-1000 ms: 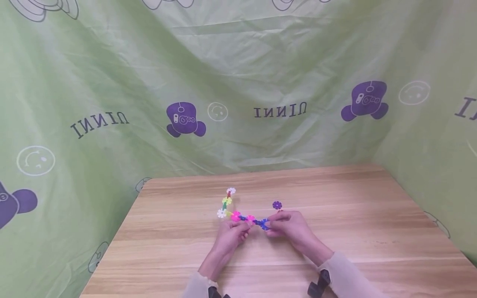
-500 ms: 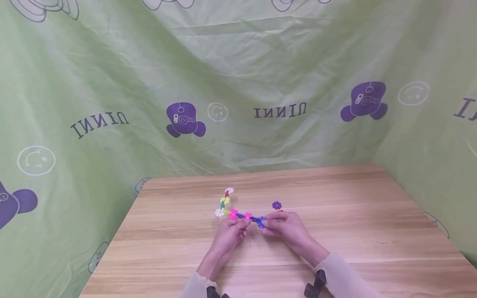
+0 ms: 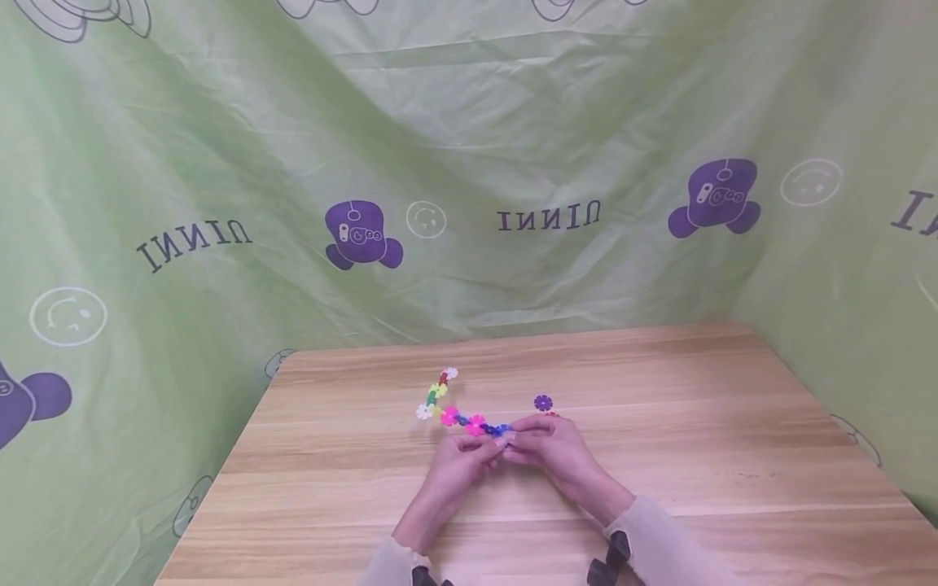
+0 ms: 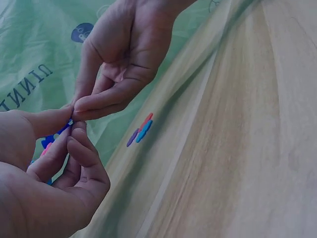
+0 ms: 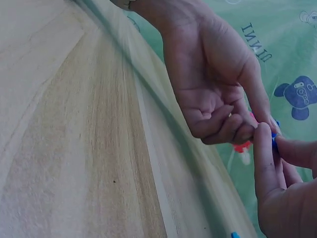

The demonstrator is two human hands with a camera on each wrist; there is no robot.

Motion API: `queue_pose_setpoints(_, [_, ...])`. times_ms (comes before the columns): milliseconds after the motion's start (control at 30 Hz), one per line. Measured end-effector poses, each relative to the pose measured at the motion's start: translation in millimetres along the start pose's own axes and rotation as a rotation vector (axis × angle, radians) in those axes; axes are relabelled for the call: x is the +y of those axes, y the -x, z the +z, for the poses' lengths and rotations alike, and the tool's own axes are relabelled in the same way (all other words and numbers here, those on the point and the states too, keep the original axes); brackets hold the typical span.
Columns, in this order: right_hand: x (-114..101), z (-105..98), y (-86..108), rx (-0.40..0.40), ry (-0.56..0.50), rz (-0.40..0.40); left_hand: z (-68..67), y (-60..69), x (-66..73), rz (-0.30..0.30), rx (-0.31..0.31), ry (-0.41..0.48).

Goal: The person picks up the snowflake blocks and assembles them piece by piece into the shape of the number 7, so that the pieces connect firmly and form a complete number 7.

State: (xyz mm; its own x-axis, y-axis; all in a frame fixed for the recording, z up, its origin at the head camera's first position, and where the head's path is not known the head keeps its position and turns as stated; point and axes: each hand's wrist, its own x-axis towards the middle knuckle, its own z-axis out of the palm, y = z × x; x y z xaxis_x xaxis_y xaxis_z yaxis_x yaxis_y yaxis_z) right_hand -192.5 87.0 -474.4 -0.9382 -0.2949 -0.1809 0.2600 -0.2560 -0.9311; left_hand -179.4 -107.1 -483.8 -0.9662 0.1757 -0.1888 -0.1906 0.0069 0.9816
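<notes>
Over a pale wood-grained counter (image 3: 322,488), behind which a creased green cloth (image 3: 469,106) with purple figures (image 3: 357,233) is hanging, the left hand (image 3: 456,470) and right hand (image 3: 554,456) are both pinching (grip closed, fingertips nearly meeting) the blue end of a flower-disc chain (image 3: 450,417), a purple disc (image 3: 543,403) lying farther back.

Can count one left hand (image 3: 456,470), one right hand (image 3: 558,456), one flower-disc chain (image 3: 475,425) showing two white, two pink, two yellow, one red, one green, blue too hidden to number, three loose flower discs (image 4: 144,131), one wooden tabletop (image 3: 696,407)
</notes>
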Motion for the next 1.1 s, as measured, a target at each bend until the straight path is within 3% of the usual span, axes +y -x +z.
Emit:
queue_pose_setpoints(67, [-0.6,-1.3,-1.8,-0.015,0.036,-0.001,-0.6,0.4,0.0,0.005,0.010,-0.002])
queue_pose_setpoints(133, [-2.8,-5.2,-4.2,-0.019,0.141,-0.024,-1.4,0.8,0.0,-0.002,0.020,0.005])
queue_pose_setpoints(233, [-11.0,-15.6,-10.4,0.015,0.381,-0.085,-2.2,0.8,1.1,-0.005,0.020,0.018])
queue_pose_setpoints(367, [-24.6,-34.0,-22.5,0.124,0.732,-0.178,-3.5,0.2,2.8,-0.001,0.030,0.014])
queue_pose_setpoints(500, [-37.7,-49.9,-35.2,0.163,0.921,-0.211,-6.3,1.2,3.5,-0.013,0.043,0.007])
queue_pose_setpoints(700, [-48.1,-65.2,-54.9,0.159,1.015,-0.207,-9.8,1.0,5.1,-0.037,0.040,0.018])
queue_pose_setpoints(1100, [-39.5,-69.0,-72.3,0.109,1.030,-0.120,-8.8,1.1,4.9,-0.031,0.034,0.016])
